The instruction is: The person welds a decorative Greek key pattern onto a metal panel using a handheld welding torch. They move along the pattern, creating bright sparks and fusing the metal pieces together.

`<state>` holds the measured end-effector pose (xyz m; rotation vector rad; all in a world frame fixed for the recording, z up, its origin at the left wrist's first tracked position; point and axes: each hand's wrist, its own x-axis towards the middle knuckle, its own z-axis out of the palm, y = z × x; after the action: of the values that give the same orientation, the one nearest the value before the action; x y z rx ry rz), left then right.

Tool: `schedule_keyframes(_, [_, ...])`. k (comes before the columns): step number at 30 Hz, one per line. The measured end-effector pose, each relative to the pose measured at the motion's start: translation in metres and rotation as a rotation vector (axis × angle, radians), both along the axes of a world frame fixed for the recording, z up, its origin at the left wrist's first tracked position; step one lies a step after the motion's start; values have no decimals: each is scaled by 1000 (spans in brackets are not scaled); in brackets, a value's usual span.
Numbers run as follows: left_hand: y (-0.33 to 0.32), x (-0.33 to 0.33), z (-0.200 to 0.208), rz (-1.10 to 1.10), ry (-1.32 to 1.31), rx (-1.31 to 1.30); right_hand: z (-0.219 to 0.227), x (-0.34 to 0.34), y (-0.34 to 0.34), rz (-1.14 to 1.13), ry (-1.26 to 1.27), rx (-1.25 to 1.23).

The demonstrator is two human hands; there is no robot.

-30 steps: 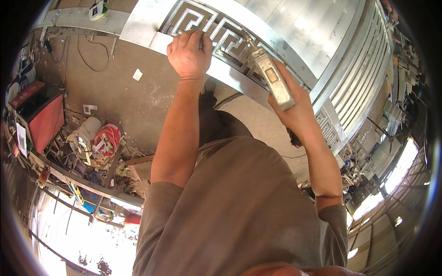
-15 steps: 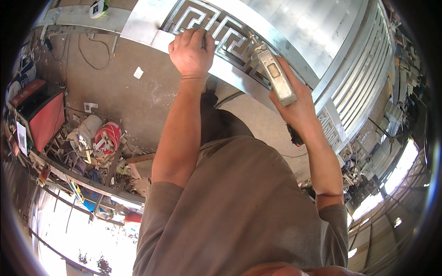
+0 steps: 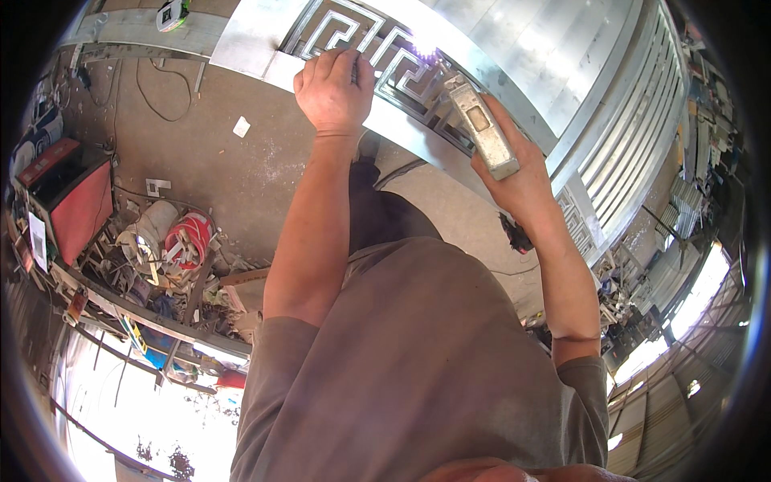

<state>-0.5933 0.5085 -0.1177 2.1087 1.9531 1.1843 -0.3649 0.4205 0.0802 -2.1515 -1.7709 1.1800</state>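
A silvery metal panel (image 3: 265,36) with a squared fretwork pattern (image 3: 333,36) lies across the top of the view. My left hand (image 3: 333,92) rests closed on the panel's near rail; a small dark bit shows between thumb and forefinger, too hidden to name. My right hand (image 3: 522,173) is wrapped round a welding gun (image 3: 482,128) with a worn, boxy, pale metal body. The gun's nozzle points up and left at the fretwork, where a bright arc (image 3: 423,46) glows on the far rail. The grip is hidden by my palm.
A slatted metal section (image 3: 626,145) adjoins on the right. A green-and-white tape measure (image 3: 171,16) sits at upper left. On the left stand a red-fronted box (image 3: 80,209), a red bucket (image 3: 191,241) and a white bucket (image 3: 151,229) among scraps. A cable (image 3: 165,116) lies on the floor.
A bright arc has lit up at the gun's tip on the fretwork. The gun and right hand have shifted only slightly; my left hand stays in place.
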Motion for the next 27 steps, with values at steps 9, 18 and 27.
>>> schedule_keyframes(9, [1, -1, -2, -4, 3, 8, 1, -3, 1, -11, -24, -31])
schedule_keyframes(18, [1, 0, -3, 4, -6, 23, -2, 0, -2, 10, -73, -6])
schedule_keyframes(27, [1, 0, -2, 6, 4, 37, 3, 0, -2, -12, -89, -46])
